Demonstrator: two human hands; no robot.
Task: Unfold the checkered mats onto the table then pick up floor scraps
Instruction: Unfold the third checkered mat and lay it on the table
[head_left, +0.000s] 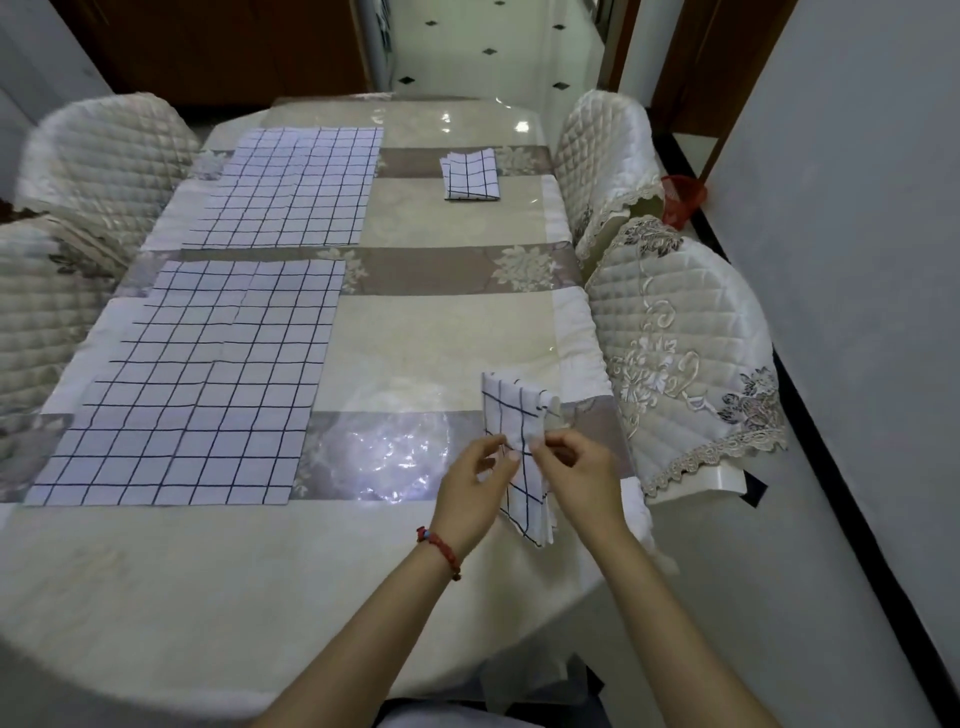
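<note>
A folded white mat with dark checks (511, 415) is lifted above the table's near right side. My left hand (475, 486) and my right hand (576, 475) both pinch its layers near the middle, fingertips close together. Two checkered mats lie unfolded and flat on the left half of the table, one near (197, 384) and one far (296, 187). A third folded checkered mat (470, 174) rests on the far right part of the table. No floor scraps can be made out.
The table (431, 332) carries a beige and taupe cloth under shiny plastic. Quilted chairs stand on the right (675, 332) and left (93, 150). A red basket (680, 197) sits on the floor by the right wall. A tiled corridor runs beyond.
</note>
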